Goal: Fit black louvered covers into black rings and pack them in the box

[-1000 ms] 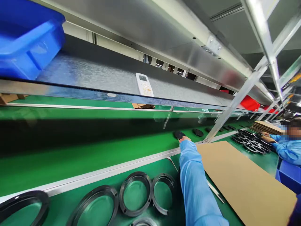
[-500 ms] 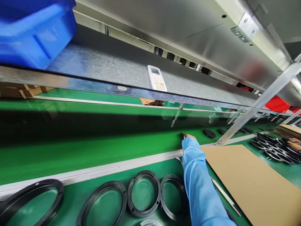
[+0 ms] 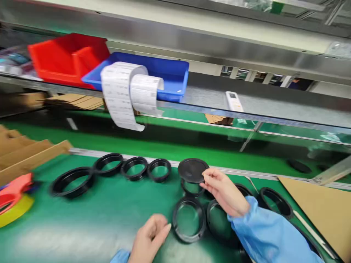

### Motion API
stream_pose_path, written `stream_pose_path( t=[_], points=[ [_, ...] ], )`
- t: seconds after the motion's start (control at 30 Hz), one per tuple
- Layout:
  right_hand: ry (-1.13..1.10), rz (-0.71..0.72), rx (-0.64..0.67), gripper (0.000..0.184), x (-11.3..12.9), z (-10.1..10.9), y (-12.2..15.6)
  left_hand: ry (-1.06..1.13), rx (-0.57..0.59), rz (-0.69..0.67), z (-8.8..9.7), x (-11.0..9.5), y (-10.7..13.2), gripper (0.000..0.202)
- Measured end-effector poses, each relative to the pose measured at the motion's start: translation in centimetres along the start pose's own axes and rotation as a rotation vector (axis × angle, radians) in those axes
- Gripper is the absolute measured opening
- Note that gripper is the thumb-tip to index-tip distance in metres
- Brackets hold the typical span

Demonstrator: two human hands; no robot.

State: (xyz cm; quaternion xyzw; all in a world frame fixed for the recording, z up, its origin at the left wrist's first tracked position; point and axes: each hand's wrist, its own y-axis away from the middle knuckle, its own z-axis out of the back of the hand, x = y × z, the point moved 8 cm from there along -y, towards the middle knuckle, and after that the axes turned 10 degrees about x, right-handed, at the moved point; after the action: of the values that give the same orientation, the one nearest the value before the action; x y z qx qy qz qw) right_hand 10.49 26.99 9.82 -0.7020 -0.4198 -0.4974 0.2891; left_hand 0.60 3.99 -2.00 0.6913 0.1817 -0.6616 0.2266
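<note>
My right hand (image 3: 226, 191) pinches the right edge of a flat black round cover (image 3: 192, 170) between thumb and fingers. The cover is held above the rings and hides part of a small black ring (image 3: 192, 188) beneath it. Below that, a larger black ring (image 3: 189, 239) lies on the green bench, with another black ring (image 3: 221, 219) at its right, partly behind my right hand. My left hand (image 3: 152, 235) is low in front, fingers curled in with nothing visible in them, just left of the larger ring.
Several black rings (image 3: 134, 168) line the bench's back edge. At left are a tape dispenser (image 3: 16, 201) and cardboard dividers (image 3: 30, 157). A cardboard sheet (image 3: 320, 208) lies at right. The shelf holds a red bin (image 3: 68, 60), blue bin (image 3: 172, 76), label roll (image 3: 117, 91) and remote control (image 3: 234, 101).
My right hand has come back from the far green ledge with the black cover, now above the rings. The view has swung left, and my left hand has come into sight.
</note>
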Motion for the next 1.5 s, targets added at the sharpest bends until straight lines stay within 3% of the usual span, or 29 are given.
stream_pose_path(
  t=[0.07, 0.13, 0.2, 0.3, 0.37, 0.4, 0.47, 0.53, 0.63, 0.7, 0.8, 0.97, 1.17, 1.4, 1.5],
  points=[
    [-0.105, -0.073, 0.072, 0.036, -2.4, -4.9, 3.3, 0.336, -0.013, -0.152, 0.4, -2.0, -0.3, 0.066],
    [-0.215, -0.154, 0.152, 0.033, -5.1, -9.4, 6.2, 0.581, 0.094, -0.21, 0.3, -3.3, -0.1, 0.088],
    [-0.341, -0.261, 0.273, 0.041, -8.2, -13.9, 8.7, 0.762, 0.214, -0.137, 0.2, -3.7, 0.9, 0.087],
    [-0.502, -0.393, 0.48, 0.07, -11.9, -19.5, 11.3, 1.033, 0.23, -0.068, 2.0, -3.7, 3.0, 0.073],
    [-0.514, -0.441, 0.612, 0.076, -13.4, -21.9, 12.1, 1.141, 0.232, -0.02, 3.3, -3.5, 4.2, 0.065],
    [-0.465, -0.443, 0.663, 0.07, -13.8, -22.6, 12.2, 1.156, 0.245, 0.035, 3.7, -3.1, 4.7, 0.067],
    [-0.222, -0.354, 0.664, 0.047, -13.9, -22.2, 11.2, 1.141, 0.276, 0.161, 4.2, -2.2, 5.6, 0.076],
    [0.192, -0.078, 0.492, 0.033, -12.1, -20.0, 9.1, 1.136, 0.298, 0.213, 4.7, -1.5, 6.3, 0.079],
    [0.77, 0.328, 0.247, 0.026, -9.0, -17.5, 7.9, 1.162, 0.396, 0.19, 4.6, -1.3, 7.2, 0.078],
    [0.925, 0.381, 0.265, 0.027, -9.4, -17.1, 7.7, 1.163, 0.471, 0.176, 4.1, -1.3, 7.7, 0.081],
    [0.985, 0.346, 0.31, 0.032, -10.7, -16.4, 7.5, 1.16, 0.501, 0.198, 3.3, -1.4, 7.9, 0.081],
    [1.064, 0.37, 0.366, 0.041, -11.2, -16.0, 7.3, 1.121, 0.456, 0.275, 2.6, -1.3, 7.4, 0.071],
    [0.998, 0.315, 0.479, 0.049, -11.5, -16.3, 6.4, 1.005, 0.433, 0.396, 1.8, -0.2, 7.1, 0.085],
    [0.627, 0.275, 0.34, 0.056, -10.3, -14.0, 6.1, 1.033, 0.412, 0.384, 1.8, -0.6, 6.0, 0.086],
    [0.715, 0.325, 0.329, 0.052, -10.8, -14.1, 6.8, 1.061, 0.315, 0.401, 2.6, -0.3, 5.2, 0.078]
  ],
)
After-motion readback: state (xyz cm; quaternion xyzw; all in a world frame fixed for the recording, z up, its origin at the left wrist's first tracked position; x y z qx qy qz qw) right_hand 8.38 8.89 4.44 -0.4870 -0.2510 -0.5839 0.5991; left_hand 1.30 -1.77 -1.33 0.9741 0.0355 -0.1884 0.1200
